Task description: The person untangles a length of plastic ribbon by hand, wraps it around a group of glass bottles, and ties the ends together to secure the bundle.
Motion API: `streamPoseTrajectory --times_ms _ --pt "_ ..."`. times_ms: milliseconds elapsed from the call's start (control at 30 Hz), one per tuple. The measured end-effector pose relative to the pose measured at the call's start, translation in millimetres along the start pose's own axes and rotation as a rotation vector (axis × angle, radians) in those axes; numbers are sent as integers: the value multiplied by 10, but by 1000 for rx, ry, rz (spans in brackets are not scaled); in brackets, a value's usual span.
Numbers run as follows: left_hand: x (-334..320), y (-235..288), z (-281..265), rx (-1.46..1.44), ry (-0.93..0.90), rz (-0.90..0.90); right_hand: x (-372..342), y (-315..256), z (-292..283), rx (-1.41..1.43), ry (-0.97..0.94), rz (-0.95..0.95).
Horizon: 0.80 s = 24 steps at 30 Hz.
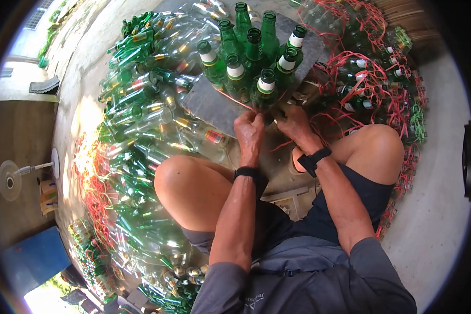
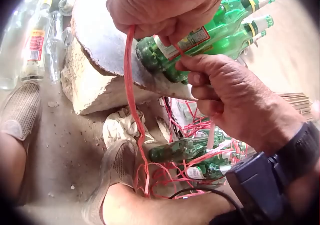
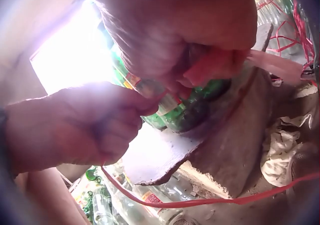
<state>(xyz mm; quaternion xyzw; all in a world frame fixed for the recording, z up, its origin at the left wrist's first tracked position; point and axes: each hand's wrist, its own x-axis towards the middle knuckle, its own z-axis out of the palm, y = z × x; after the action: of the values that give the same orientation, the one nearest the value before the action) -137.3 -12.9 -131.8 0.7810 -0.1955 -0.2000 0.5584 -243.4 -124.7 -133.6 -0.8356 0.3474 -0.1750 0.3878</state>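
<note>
A cluster of several green glass bottles (image 1: 254, 52) stands upright on a grey slab (image 1: 206, 104). A red plastic strip (image 2: 129, 75) runs around the bottles low down. In front of the nearest bottle, my left hand (image 1: 249, 132) grips the strip, and a long tail hangs from the fist in the left wrist view. Close beside it, my right hand (image 1: 300, 131) pinches the strip between thumb and forefinger, its other fingers curled around a paler end. In the right wrist view the hands meet near the bottle bases, the strip stretched between them.
Loose bottles (image 1: 141, 99) lie piled on the left. Bundles of bottles tied with red strips (image 1: 361, 78) stand on the right. A stone block (image 2: 80, 80) supports the slab. Near my shoe (image 2: 117, 170) lie a whitish crumpled cloth (image 2: 122, 127) and loose strips. A fan (image 1: 10, 180) stands far left.
</note>
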Motion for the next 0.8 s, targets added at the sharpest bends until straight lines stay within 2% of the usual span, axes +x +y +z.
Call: streamPoseTrajectory --times_ms 167,267,333,467,700,767,800 --pt "54 0 -48 92 -64 64 27 38 -2 -142 11 -59" --pt "49 3 -10 -9 -57 21 46 63 -27 -183 1 -87" --pt "45 28 -16 21 -18 62 75 93 -32 -181 -12 -98" --pt "43 56 -68 81 -60 25 86 133 -18 -151 -21 -128" --pt "45 -30 -60 -8 -84 -10 81 224 64 -39 -5 20" --pt "4 -107 -69 -44 -116 -50 57 280 74 169 -66 86" --pt "5 -139 -61 -88 -124 -55 66 308 74 170 -66 89"
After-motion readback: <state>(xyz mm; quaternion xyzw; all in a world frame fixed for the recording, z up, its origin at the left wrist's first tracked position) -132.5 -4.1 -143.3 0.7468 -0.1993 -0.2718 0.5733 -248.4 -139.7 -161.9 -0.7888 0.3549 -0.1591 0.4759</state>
